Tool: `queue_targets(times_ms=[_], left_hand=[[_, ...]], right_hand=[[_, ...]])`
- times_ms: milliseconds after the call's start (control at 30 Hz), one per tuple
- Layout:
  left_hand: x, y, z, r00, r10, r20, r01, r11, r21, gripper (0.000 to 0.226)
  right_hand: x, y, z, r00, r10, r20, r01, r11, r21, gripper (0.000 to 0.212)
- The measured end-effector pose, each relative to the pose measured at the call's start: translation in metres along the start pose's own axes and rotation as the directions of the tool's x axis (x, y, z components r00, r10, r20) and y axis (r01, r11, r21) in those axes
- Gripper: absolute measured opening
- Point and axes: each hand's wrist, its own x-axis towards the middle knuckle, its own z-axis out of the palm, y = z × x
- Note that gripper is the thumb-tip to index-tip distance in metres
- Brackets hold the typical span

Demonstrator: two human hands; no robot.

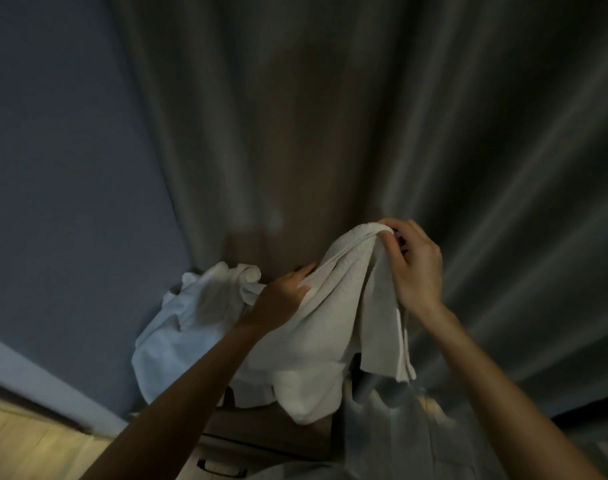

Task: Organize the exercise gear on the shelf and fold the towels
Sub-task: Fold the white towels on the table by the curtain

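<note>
my right hand (415, 268) pinches the white towel (344, 306) at its top | my left hand (282, 299) grips its lower edge | more towels (191, 320) heaped beyond my left hand

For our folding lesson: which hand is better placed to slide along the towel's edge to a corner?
Probably the left hand: it grips the towel lower on its edge, while the right hand pinches the raised top, from which the towel hangs.

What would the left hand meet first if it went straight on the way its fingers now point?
The left hand points up and away and already pinches the white towel, so that cloth comes first. Past it the grey curtain looks next, though depth is unclear in this dim view.
</note>
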Motion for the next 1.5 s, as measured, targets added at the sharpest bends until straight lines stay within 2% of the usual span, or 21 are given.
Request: queue_targets(times_ms=[67, 100, 200, 233, 267, 300, 400, 467, 567, 667, 767, 867, 1033, 1233, 1367, 1433, 1500], left_hand=[[-0.003, -0.005, 0.003, 0.999, -0.033, -0.013, 0.034, 0.999, 0.025, 0.062], [-0.004, -0.009, 0.008, 0.999, 0.003, -0.045, 0.0, 0.998, 0.069, 0.063], [-0.005, -0.006, 0.012, 0.986, 0.13, -0.107, -0.088, 0.939, 0.331, 0.038], [-0.003, -0.004, 0.008, 0.973, 0.184, -0.142, -0.121, 0.923, 0.365, 0.032], [-0.003, -0.002, 0.001, 0.946, 0.259, -0.195, -0.173, 0.912, 0.372, 0.03], [-0.004, 0.005, -0.011, 0.94, 0.249, -0.235, -0.168, 0.934, 0.317, 0.028], [0.004, 0.014, -0.059, 0.91, 0.152, -0.386, -0.122, 0.987, 0.101, 0.021], [0.012, 0.022, -0.102, 0.9, 0.089, -0.426, -0.098, 0.995, 0.001, 0.017], [0.014, 0.04, -0.157, 0.858, 0.212, -0.468, -0.175, 0.977, 0.123, 0.008], [0.01, 0.05, -0.177, 0.879, 0.243, -0.41, -0.178, 0.965, 0.19, 0.008], [-0.001, 0.055, -0.172, 0.894, 0.242, -0.377, -0.164, 0.96, 0.227, 0.01], [-0.007, 0.053, -0.162, 0.912, 0.234, -0.336, -0.15, 0.955, 0.257, 0.015], [-0.007, 0.057, -0.152, 0.93, 0.252, -0.269, -0.162, 0.935, 0.315, 0.02], [-0.005, 0.064, -0.149, 0.933, 0.269, -0.239, -0.191, 0.933, 0.304, 0.02], [-0.006, 0.074, -0.142, 0.939, 0.284, -0.195, -0.207, 0.917, 0.34, 0.021], [-0.006, 0.077, -0.139, 0.936, 0.291, -0.196, -0.214, 0.916, 0.34, 0.021], [-0.007, 0.078, -0.14, 0.93, 0.302, -0.209, -0.22, 0.914, 0.341, 0.021]], right_hand=[[0.002, 0.0, 0.0, 1.0, 0.019, -0.009, -0.019, 1.0, 0.019, 0.02], [0.002, -0.001, 0.0, 1.0, 0.018, -0.01, -0.017, 1.0, 0.018, 0.02], [0.005, -0.002, -0.004, 1.0, -0.005, -0.02, 0.005, 1.0, 0.0, 0.021], [0.006, -0.001, -0.007, 0.999, -0.002, -0.037, 0.002, 1.0, -0.004, 0.02], [0.008, 0.001, -0.011, 0.998, 0.009, -0.062, -0.01, 1.0, -0.002, 0.019], [0.01, 0.002, -0.014, 0.995, 0.033, -0.092, -0.033, 0.999, 0.005, 0.018], [0.017, 0.005, -0.023, 0.976, 0.13, -0.175, -0.121, 0.991, 0.061, 0.015], [0.023, 0.006, -0.026, 0.959, 0.166, -0.228, -0.151, 0.985, 0.082, 0.015], [0.033, 0.006, -0.022, 0.947, 0.195, -0.255, -0.195, 0.98, 0.025, 0.017], [0.032, 0.008, -0.012, 0.972, 0.187, -0.144, -0.208, 0.967, -0.144, 0.011], [0.018, 0.014, -0.001, 0.981, 0.192, 0.042, -0.171, 0.941, -0.292, 0.025], [0.001, 0.025, 0.013, 0.951, 0.261, 0.167, -0.17, 0.891, -0.421, 0.033], [-0.017, 0.039, 0.032, 0.884, 0.377, 0.276, -0.142, 0.779, -0.611, 0.04], [-0.029, 0.014, 0.057, 0.882, 0.27, 0.385, -0.052, 0.869, -0.492, 0.04], [-0.031, -0.038, 0.077, 0.927, 0.161, 0.338, -0.1, 0.977, -0.191, 0.047], [-0.028, -0.057, 0.081, 0.935, 0.169, 0.31, -0.163, 0.986, -0.046, 0.059], [-0.024, -0.063, 0.083, 0.936, 0.204, 0.288, -0.215, 0.977, 0.007, 0.053]])
